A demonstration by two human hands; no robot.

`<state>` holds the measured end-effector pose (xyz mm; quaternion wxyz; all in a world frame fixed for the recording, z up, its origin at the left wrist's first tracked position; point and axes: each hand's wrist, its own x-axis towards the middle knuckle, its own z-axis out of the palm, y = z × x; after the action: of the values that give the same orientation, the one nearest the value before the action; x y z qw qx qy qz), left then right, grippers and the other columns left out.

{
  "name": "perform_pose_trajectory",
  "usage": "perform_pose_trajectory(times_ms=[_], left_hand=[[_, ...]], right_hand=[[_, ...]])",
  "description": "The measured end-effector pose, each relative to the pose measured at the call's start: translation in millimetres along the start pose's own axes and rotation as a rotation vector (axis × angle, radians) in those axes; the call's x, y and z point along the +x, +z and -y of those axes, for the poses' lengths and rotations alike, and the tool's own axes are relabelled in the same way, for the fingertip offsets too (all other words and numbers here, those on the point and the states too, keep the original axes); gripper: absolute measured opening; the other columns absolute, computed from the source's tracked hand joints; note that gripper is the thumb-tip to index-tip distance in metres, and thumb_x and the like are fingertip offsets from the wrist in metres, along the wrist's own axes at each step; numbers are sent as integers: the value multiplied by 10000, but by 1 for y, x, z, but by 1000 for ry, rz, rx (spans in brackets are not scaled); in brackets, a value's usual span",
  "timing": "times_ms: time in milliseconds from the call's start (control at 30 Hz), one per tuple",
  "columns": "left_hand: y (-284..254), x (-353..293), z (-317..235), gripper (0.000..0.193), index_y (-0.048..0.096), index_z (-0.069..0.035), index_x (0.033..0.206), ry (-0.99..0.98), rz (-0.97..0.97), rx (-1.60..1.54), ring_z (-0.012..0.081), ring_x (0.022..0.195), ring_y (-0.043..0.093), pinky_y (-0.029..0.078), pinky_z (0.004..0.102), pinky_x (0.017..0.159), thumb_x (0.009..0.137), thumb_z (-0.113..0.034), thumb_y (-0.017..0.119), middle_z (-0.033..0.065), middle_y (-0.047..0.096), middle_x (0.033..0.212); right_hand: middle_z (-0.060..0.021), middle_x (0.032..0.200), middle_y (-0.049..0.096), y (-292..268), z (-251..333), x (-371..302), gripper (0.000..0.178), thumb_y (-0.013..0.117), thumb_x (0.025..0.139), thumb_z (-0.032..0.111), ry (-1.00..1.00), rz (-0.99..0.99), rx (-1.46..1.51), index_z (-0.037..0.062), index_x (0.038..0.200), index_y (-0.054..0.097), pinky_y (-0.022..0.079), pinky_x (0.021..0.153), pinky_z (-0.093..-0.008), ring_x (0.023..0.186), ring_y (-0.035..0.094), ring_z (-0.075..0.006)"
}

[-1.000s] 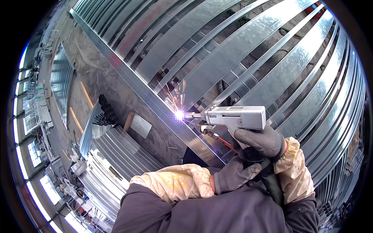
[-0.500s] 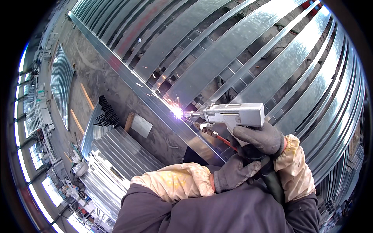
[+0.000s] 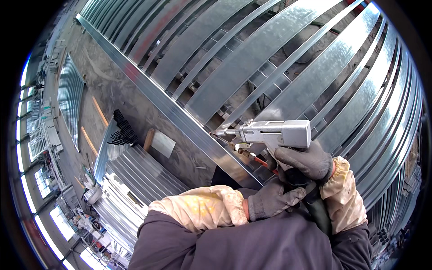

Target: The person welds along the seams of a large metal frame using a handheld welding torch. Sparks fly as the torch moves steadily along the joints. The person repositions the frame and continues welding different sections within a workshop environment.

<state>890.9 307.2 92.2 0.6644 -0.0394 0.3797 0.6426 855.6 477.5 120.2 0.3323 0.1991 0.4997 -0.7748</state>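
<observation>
A silver handheld welding gun (image 3: 281, 133) points left, its nozzle tip at the inner edge of a long galvanized steel rail (image 3: 175, 121). My right hand (image 3: 310, 161), in a grey work glove, is wrapped round the gun's handle. Just below it, my left hand (image 3: 275, 199), gloved alike, closes round the thick black cable (image 3: 316, 211) where it leaves the handle. An orange-red hose (image 3: 265, 164) with brass fittings runs under the gun. Flat galvanized slats (image 3: 252, 67) meet the rail beside the nozzle. No spark shows at the tip.
Left of the rail stand stacked metal profiles (image 3: 146, 168), a pale sheet offcut (image 3: 162, 144) and wooden strips (image 3: 89, 141) on the grey floor. A ribbed metal panel (image 3: 71, 99) lies farther off. Windows line the far left wall.
The bright purple-white arc and flying sparks at the nozzle have gone out. The gun and my right hand have shifted slightly right; both hands keep their grip.
</observation>
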Motion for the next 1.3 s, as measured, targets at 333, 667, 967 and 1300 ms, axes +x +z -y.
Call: perform_pose_trajectory(times_ms=[333, 667, 967, 1300], left_hand=[[2, 2, 0, 460, 498, -81, 1258, -66, 51, -55, 67, 731, 537, 452, 210, 588, 909, -352, 626, 18, 589, 998], [5, 1, 1, 494, 454, -80, 1310, -97, 24, 12, 73, 767, 565, 479, 211, 598, 921, -344, 606, 34, 592, 1057], [6, 3, 4, 503, 420, -69, 1314, -98, 12, 5, 91, 804, 580, 499, 216, 605, 916, -307, 615, 52, 583, 1072], [8, 4, 9, 491, 459, -46, 1290, -85, 20, 41, 95, 825, 590, 508, 222, 593, 914, -318, 621, 58, 584, 1092]], right_hand=[[-33, 823, 643, -1, 1, -7, 303, 571, 943, 276, -30, -10, -68, -9, 1036, 620, 468, 666, -265, 744, 564, -93], [-29, 802, 638, -3, -3, -8, 290, 561, 949, 279, -95, 3, -125, 0, 970, 636, 471, 665, -267, 737, 567, -92], [-19, 830, 638, -3, -2, -12, 304, 582, 931, 279, -19, -16, -115, 9, 1065, 620, 468, 656, -247, 749, 563, -81], [-27, 874, 641, -6, -9, -16, 323, 594, 934, 271, -59, -5, -67, 1, 1112, 603, 474, 676, -256, 775, 561, -78]])
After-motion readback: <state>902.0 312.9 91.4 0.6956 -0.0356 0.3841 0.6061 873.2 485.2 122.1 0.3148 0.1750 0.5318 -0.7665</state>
